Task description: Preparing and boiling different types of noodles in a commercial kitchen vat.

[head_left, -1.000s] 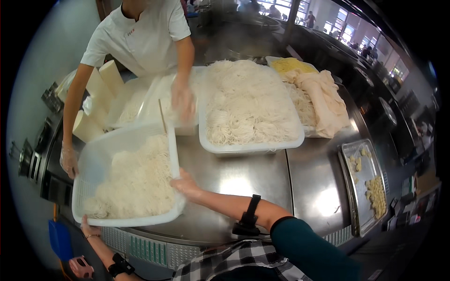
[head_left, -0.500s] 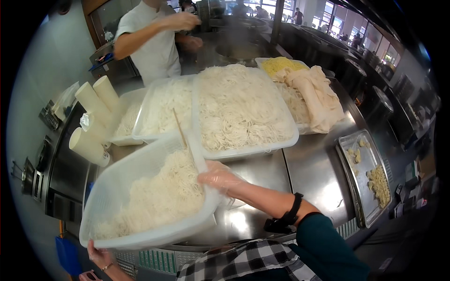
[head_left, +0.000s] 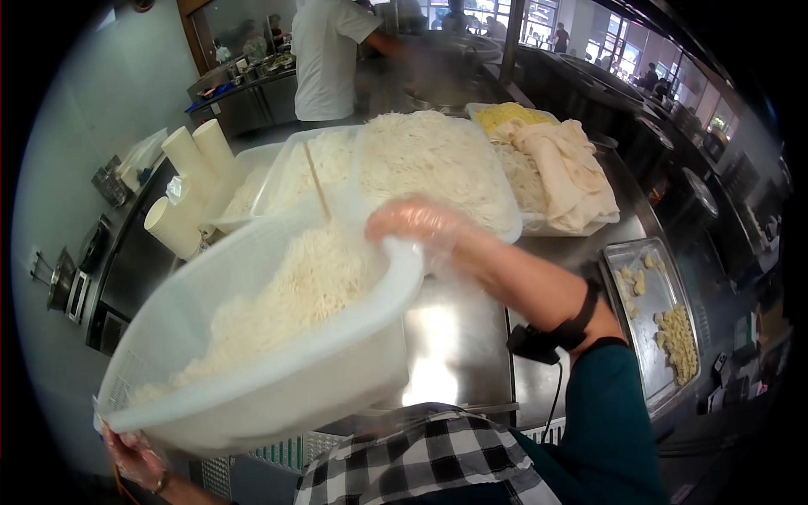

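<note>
A white plastic basket (head_left: 278, 396) is tilted up in front of me, its left end lower than its right. Pale noodles (head_left: 278, 307) are heaped in it, and a thin wooden stick (head_left: 316, 181) stands up by its far rim. My right hand (head_left: 412, 223), in a clear plastic glove, is closed over the basket's right rim. Down at the lower left corner, my left hand (head_left: 130, 459), also gloved, grips the other end from beneath. Beyond the basket, a large white tub of noodles (head_left: 442, 164) rests on the steel table, partly hidden by my basket and right hand.
More noodle tubs (head_left: 320, 160) stand to the left, beside cream paper cup stacks (head_left: 189, 156). A cloth (head_left: 568, 168) covers a tub at right, near yellow noodles (head_left: 509, 116). A metal tray (head_left: 640, 307) holds small pale pieces. A co-worker in white (head_left: 324, 59) stands by a steaming pot.
The basket has come up and nearer, its right end raised higher, with both my hands still on it. The co-worker has turned and moved right, an arm stretched toward the steaming pot.
</note>
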Available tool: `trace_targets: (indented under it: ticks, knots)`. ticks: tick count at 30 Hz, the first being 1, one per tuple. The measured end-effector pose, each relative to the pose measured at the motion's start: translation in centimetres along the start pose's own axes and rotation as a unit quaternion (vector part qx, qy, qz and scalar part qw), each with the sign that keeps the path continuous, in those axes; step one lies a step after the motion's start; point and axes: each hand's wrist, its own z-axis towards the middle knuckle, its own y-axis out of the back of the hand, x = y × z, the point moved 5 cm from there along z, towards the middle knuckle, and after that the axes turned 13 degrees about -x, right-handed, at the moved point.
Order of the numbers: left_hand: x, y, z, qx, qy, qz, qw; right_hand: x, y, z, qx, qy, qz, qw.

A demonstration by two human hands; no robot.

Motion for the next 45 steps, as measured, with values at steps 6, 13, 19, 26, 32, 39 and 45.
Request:
trace_targets:
  ticks: [6,13,19,26,32,39,45]
  knots:
    - [0.3,-8.5,2.4,0.195,-0.002,-0.124,0.973,8.8,6.7,-2.2,-0.140,0.003,0.009,0.990]
    - [8.5,-29.9,9.4,0.263,0.108,-0.302,0.910,15.9,18.6,0.5,-0.215,0.239,-0.052,0.946]
    - [25.5,-45.5,7.3,0.177,0.213,-0.312,0.909,7.6,27.8,1.9,-0.396,0.181,0.056,0.898]
    - [42.0,-50.7,0.1,0.090,0.239,-0.078,0.964,-9.1,34.3,4.0,-0.507,0.027,-0.104,0.855]
    - [38.9,-51.3,-0.8,0.187,0.206,-0.035,0.960,-7.6,40.3,7.9,-0.476,-0.157,-0.222,0.837]
    - [37.1,-48.5,-6.8,0.206,0.313,-0.046,0.926,-8.9,40.5,5.4,-0.477,-0.043,-0.261,0.838]
    - [39.1,-48.2,-7.2,0.197,0.285,0.023,0.938,-8.5,39.3,-5.7,-0.555,-0.026,-0.227,0.800]
